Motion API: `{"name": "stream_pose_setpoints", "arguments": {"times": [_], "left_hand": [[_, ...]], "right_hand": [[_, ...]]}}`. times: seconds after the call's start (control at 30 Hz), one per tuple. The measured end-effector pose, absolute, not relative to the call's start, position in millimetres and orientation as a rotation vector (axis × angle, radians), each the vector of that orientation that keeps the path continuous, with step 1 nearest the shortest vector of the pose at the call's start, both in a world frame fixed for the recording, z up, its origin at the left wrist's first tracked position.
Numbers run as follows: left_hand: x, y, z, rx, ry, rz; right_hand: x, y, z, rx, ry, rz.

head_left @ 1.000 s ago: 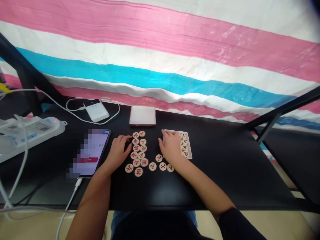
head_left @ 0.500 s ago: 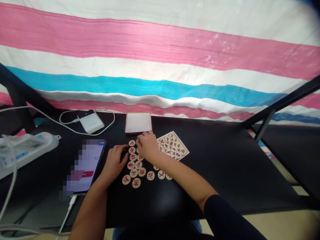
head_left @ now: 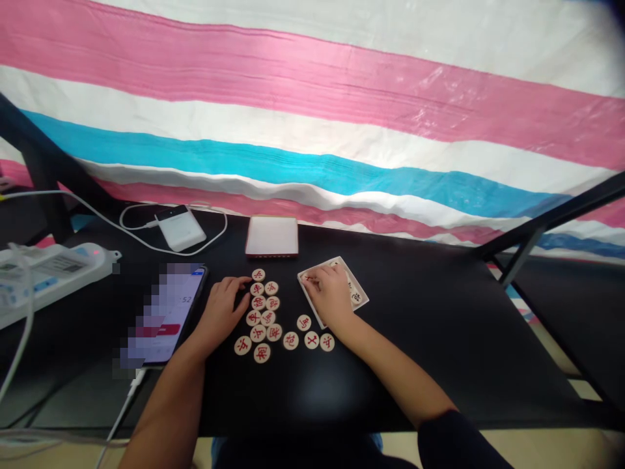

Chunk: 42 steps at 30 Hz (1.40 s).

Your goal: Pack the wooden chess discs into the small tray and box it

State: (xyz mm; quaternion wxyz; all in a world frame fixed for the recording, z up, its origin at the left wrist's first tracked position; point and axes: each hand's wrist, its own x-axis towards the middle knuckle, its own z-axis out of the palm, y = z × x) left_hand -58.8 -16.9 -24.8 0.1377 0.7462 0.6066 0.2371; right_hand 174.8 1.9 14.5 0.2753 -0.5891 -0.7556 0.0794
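Note:
Wooden Chinese chess pieces with red characters [head_left: 258,303] lie in two rough columns on the black table. My left hand [head_left: 225,307] rests just left of them, fingers and thumb apart, its index fingertip by the top piece [head_left: 258,275]. Over the shallow white box [head_left: 361,291] is my right hand [head_left: 333,296], fingers pinched together on a Chinese chess piece [head_left: 308,278] at the box's left side. Dark-marked pieces [head_left: 356,296] show inside the box; my hand hides most of its contents. Several red pieces [head_left: 311,340] lie in front of the box.
An upturned box lid [head_left: 271,237] lies behind the columns. To the left are a charging phone [head_left: 168,319], a white power bank [head_left: 181,228] with a looped cable, and a power strip [head_left: 53,277]. A striped sheet [head_left: 312,117] hangs behind the table.
My right hand has moved right, from the top of the columns to the box. The piece at the top of the right column is gone from there. My left hand stays beside the columns.

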Motion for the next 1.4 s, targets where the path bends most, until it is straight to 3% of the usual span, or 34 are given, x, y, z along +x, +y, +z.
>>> {"name": "stream_pose_setpoints", "arguments": {"times": [0.2, 0.47, 0.77, 0.87, 1.03, 1.4], "left_hand": [[-60, -16, -28, 2.171, 1.754, 0.684], [-59, -15, -27, 2.166, 1.750, 0.719], [-53, -13, -26, 2.067, 1.873, 0.780], [-47, -10, -26, 2.025, 1.980, 0.778], [-50, -9, -26, 2.053, 1.951, 0.752], [-55, -11, -26, 2.114, 1.883, 0.703]], "right_hand": [[184, 3, 14, -1.489, -1.973, 0.228], [235, 8, 12, -1.776, -1.853, -0.128], [250, -10, 4, -1.967, -1.687, -0.138], [243, -42, 16, -1.885, -1.631, -0.028], [217, -93, 27, -1.527, -2.009, 0.465], [237, -82, 30, -1.538, -1.861, 0.466]]}}
